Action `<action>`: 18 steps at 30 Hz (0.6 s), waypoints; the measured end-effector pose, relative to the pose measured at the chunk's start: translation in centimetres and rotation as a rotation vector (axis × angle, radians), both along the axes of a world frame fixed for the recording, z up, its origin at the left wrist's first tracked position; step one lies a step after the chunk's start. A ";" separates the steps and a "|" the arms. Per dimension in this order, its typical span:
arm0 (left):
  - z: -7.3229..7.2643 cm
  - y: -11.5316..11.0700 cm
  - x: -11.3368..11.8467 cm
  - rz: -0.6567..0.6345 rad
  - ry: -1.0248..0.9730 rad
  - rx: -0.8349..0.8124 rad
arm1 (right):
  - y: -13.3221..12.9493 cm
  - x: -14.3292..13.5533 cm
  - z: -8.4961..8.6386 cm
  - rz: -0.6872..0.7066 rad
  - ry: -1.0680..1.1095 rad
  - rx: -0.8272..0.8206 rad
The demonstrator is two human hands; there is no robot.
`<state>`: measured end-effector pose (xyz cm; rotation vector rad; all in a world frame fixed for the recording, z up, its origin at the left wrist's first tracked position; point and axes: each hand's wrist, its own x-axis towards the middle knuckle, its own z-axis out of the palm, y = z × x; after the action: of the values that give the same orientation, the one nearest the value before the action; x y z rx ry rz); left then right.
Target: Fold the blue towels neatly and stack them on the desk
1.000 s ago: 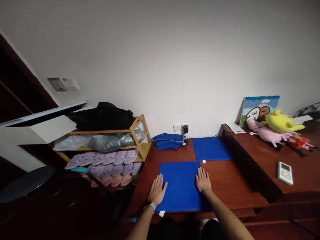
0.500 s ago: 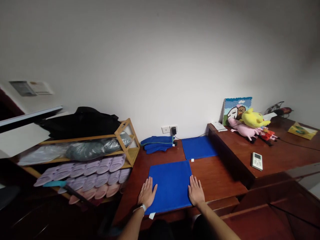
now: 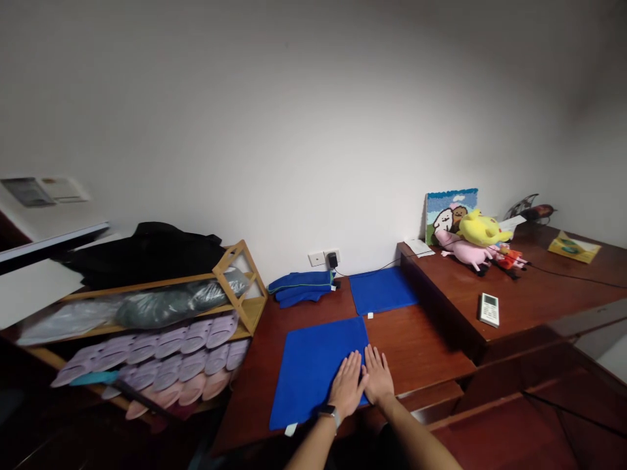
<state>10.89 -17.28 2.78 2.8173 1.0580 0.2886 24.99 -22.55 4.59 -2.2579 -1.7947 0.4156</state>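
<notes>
1. Head view: your two hands lie palm down, side by side, fingers straight and close together.
2. Left hand (image 3: 347, 386): flat on the front blue cloth (image 3: 307, 369), near its right edge. One watch (image 3: 330, 412) is on this wrist. You cannot tell whether its thumb touches the other hand.
3. Right hand (image 3: 379, 378): flat at the right edge of the front blue cloth, extending over the wooden tabletop (image 3: 422, 346).
4. Front blue cloth, one: spread flat along the tabletop's front edge, left of centre. One white tag (image 3: 290, 429) projects at its front left corner.
5. Rear blue cloth (image 3: 383, 290), one: flat near the tabletop's rear right corner.
6. Folded blue cloth pile (image 3: 302, 288), one: at the rear left corner. Its layers cannot be counted.
7. Higher desk (image 3: 531, 300), adjoining the right edge: one remote control (image 3: 488, 309) near the desk's front left corner; one yellow packet (image 3: 574, 248); one picture panel (image 3: 435, 212) near the rear left corner.
</notes>
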 end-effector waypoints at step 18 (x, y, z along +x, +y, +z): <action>-1.8 -1.9 -17.0 0.460 0.034 0.117 | 0.0 -0.3 0.8 -0.045 -0.057 -0.036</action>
<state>-6.07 -19.14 0.97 2.6461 1.7448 0.3535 24.69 -22.53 5.44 -2.3522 -1.7735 0.3815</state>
